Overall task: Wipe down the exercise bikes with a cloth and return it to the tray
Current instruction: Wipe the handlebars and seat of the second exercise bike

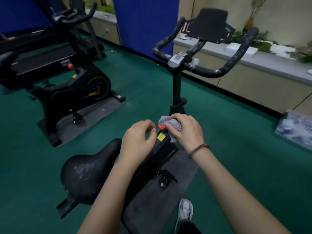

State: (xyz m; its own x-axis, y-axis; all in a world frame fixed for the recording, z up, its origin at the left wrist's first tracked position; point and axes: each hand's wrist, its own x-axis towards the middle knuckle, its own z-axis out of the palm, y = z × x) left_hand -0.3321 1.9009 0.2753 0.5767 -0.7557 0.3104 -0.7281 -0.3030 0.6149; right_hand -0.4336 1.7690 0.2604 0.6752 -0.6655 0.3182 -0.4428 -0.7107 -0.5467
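Observation:
I stand over a black exercise bike point(175, 92), its saddle point(87, 173) below my left arm and its handlebars point(202, 71) ahead. My right hand point(187, 130) grips a bunched grey cloth point(173, 124) against the red knob point(161, 127) on the frame, just above a yellow sticker point(161, 137). My left hand point(139, 137) hovers beside the knob with its fingers loosely curled, and it holds nothing that I can see. A second black bike point(70, 92) stands to the left on its mat.
A treadmill point(42, 53) stands at the back left before a blue partition point(145, 22). A long low cabinet point(253, 78) with plants runs along the right wall. A clear plastic box point(295, 129) sits on the green carpet at right. My shoe point(185, 210) is beside the bike's mat.

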